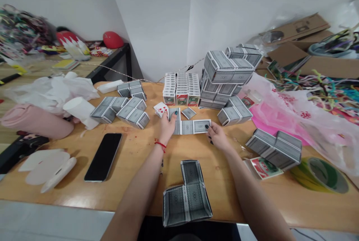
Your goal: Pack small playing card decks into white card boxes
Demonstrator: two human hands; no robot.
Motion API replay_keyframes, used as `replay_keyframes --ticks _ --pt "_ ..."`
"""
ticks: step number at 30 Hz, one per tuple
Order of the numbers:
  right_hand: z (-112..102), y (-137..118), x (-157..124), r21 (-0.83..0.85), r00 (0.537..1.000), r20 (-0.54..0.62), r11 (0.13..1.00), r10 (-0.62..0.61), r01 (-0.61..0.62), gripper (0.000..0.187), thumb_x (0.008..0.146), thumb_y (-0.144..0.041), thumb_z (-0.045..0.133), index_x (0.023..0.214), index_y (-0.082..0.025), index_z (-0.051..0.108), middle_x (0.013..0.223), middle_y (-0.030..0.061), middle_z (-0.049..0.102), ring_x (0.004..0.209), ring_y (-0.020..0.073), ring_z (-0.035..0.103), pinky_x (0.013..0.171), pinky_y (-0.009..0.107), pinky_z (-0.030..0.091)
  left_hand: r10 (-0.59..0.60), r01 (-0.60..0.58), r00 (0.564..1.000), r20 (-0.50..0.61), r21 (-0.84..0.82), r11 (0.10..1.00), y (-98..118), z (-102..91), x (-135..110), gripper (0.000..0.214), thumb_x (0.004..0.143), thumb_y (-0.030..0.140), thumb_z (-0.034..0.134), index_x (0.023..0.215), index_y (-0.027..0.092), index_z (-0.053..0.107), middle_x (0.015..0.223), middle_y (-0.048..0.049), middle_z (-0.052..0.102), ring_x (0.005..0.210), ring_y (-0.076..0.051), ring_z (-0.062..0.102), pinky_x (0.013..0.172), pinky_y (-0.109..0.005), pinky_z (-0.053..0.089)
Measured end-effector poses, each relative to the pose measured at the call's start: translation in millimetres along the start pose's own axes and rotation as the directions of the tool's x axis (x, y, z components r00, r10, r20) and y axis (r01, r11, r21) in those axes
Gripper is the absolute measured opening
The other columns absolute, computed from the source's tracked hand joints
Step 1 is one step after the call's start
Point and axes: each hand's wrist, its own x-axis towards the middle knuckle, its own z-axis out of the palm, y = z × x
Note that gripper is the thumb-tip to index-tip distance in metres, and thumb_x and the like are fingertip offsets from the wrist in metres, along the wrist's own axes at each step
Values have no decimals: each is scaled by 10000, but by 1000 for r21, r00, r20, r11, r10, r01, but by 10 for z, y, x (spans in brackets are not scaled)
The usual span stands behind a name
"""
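Note:
Face-down playing cards with grey backs form an L-shaped strip (pixel 187 127) near the middle of the wooden table. Its left, upright part is pinched in my left hand (pixel 167 126), thumb on top. At the right end, my right hand (pixel 217 135) grips the edge between thumb and fingers. A hearts card (pixel 160 108) lies face up just beyond my left hand, and a loose face-down card (pixel 189 113) rests behind the strip. Closer to me, at the table's front edge, stands an open L-shaped box (pixel 193 192) built of cards.
Behind are stacked card packs (pixel 181 88) and a tall pile of card-built blocks (pixel 224 73). More card blocks (pixel 133 112) sit left, above a phone (pixel 103 157). At right are a card block (pixel 275 147), yellow-green tape (pixel 319 175) and a pink plastic bag (pixel 280 102).

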Motion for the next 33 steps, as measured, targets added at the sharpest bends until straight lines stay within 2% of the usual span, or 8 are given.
replay_keyframes --ticks 4,13,21,24,26,28,31,33 --pt "11 -28 -10 -3 1000 4 1000 -1 1 305 768 -506 477 786 -205 429 464 -107 296 333 43 276 320 157 263 16 -15 1000 20 -17 1000 -22 8 -6 237 786 375 496 870 153 506 885 -64 590 838 -172 538 739 -266 405" --pt "3 -61 -7 170 997 64 984 31 -42 306 733 -482 552 748 -208 415 447 -114 282 331 37 246 325 160 251 0 1 1000 20 -7 1000 -7 12 -17 226 791 366 490 869 154 498 895 -72 588 862 -183 542 759 -282 409" --pt "49 -29 -8 52 1000 -4 999 4 -4 318 756 -513 504 777 -206 425 444 -109 339 315 40 293 307 158 272 20 -18 999 -26 94 995 28 30 -45 194 779 343 502 861 167 509 888 -85 599 859 -205 553 757 -315 418" --pt "62 -21 2 16 998 -53 1000 -25 26 321 762 -520 491 773 -206 425 450 -104 362 314 45 317 299 160 289 1 -2 1000 -20 -19 1000 43 23 -30 226 750 341 542 886 161 528 933 -86 610 896 -200 559 797 -323 427" --pt "65 -32 8 31 996 -83 998 -46 49 319 769 -520 482 780 -206 428 451 -103 359 315 45 318 298 160 291 -61 73 996 64 -207 976 64 7 -20 297 701 324 602 936 155 534 957 -76 622 889 -187 575 804 -321 447" --pt "63 -48 11 64 993 -105 996 -55 62 319 770 -522 481 792 -207 429 457 -102 364 319 45 324 302 159 290 -133 216 962 238 -371 903 95 -16 -21 395 645 297 658 991 153 535 953 -67 636 847 -178 599 777 -325 480" --pt "53 -68 12 101 994 -96 993 -48 58 326 763 -527 490 809 -210 430 467 -97 384 324 46 343 305 159 280 -215 436 847 485 -405 803 150 -48 -43 456 606 254 692 1025 149 547 926 -69 652 766 -177 622 689 -331 527" --pt "44 -72 11 121 996 -78 991 -41 50 320 762 -520 497 813 -211 433 471 -95 388 323 46 345 303 159 268 -250 488 816 522 -388 782 178 -56 -59 446 609 234 688 1027 152 557 943 -71 651 741 -178 626 631 -328 546"
